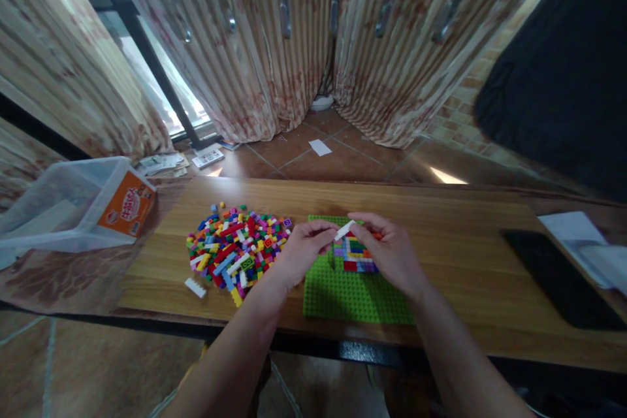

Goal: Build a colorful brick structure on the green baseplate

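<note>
A long white toy brick [345,230] is pinched between both hands above a green studded baseplate [353,300]. My left hand [306,247] grips its left end with thumb and fingertips. On its other end, the thumb and fingers of my right hand [389,248] are closed. Below them a low build of coloured bricks [360,265] sits on the baseplate, with red, white, blue, purple and orange pieces showing; my right hand covers part of it. Left of the baseplate lies a heap of mixed loose bricks [235,248].
A single white brick [196,287] lies apart, near the table's front left. An open clear plastic bin [83,209] with an orange label stands at the far left. On the right are a dark flat panel [558,274] and white papers [582,235]. Curtains [274,78] hang beyond the wooden table [465,261].
</note>
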Action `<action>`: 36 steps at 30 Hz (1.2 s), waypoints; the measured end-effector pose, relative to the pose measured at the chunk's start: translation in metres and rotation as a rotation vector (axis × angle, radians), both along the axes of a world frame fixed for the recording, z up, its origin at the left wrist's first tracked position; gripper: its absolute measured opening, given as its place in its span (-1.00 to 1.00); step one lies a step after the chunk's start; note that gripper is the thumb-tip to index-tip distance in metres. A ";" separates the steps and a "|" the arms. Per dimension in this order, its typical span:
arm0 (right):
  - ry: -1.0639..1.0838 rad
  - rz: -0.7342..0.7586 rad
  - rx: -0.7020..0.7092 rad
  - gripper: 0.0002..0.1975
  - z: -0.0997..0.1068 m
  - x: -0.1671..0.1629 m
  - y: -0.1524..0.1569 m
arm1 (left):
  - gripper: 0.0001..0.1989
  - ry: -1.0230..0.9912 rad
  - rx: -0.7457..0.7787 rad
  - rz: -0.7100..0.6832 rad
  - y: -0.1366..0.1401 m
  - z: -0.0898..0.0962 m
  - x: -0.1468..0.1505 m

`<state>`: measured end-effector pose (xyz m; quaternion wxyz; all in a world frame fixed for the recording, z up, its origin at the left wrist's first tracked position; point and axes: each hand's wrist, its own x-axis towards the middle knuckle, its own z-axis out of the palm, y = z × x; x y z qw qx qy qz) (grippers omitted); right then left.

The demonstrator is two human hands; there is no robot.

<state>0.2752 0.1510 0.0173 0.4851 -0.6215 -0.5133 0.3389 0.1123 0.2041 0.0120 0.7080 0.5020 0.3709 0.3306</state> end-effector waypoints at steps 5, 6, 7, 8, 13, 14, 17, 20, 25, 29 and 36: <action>-0.031 0.068 -0.004 -0.66 -0.001 0.004 -0.002 | -0.76 -0.089 -0.123 -0.013 0.003 -0.003 0.001; -0.053 0.067 0.009 -0.67 -0.001 0.006 -0.002 | -0.74 -0.100 -0.143 -0.019 0.004 -0.003 0.001; -0.077 0.063 0.024 -0.70 -0.001 0.007 -0.003 | -0.73 -0.108 -0.158 -0.026 0.005 -0.003 0.001; -0.105 0.059 0.041 -0.72 -0.001 0.010 -0.003 | -0.73 -0.110 -0.167 -0.032 0.005 -0.003 0.002; -0.232 0.026 0.069 -0.79 -0.006 0.026 0.000 | -0.78 0.073 0.072 0.075 0.012 -0.009 0.006; -0.239 -0.002 0.057 -0.79 -0.008 0.030 0.001 | -0.80 0.133 0.160 0.112 0.014 -0.011 0.007; -0.236 -0.048 -0.009 -0.78 -0.013 0.037 0.004 | -0.83 0.268 0.376 0.147 0.019 -0.017 0.009; -0.268 0.003 -0.076 -0.78 -0.016 0.039 0.006 | -0.80 0.353 0.505 0.106 0.019 -0.019 0.012; -0.373 0.078 -0.112 -0.80 -0.019 0.040 0.009 | -0.76 0.430 0.575 0.046 0.015 -0.018 0.018; -0.428 0.102 -0.127 -0.80 -0.018 0.041 0.009 | -0.74 0.454 0.585 0.042 0.015 -0.020 0.020; -0.427 0.113 -0.127 -0.79 -0.018 0.043 0.010 | -0.80 0.460 0.605 0.070 0.015 -0.024 0.023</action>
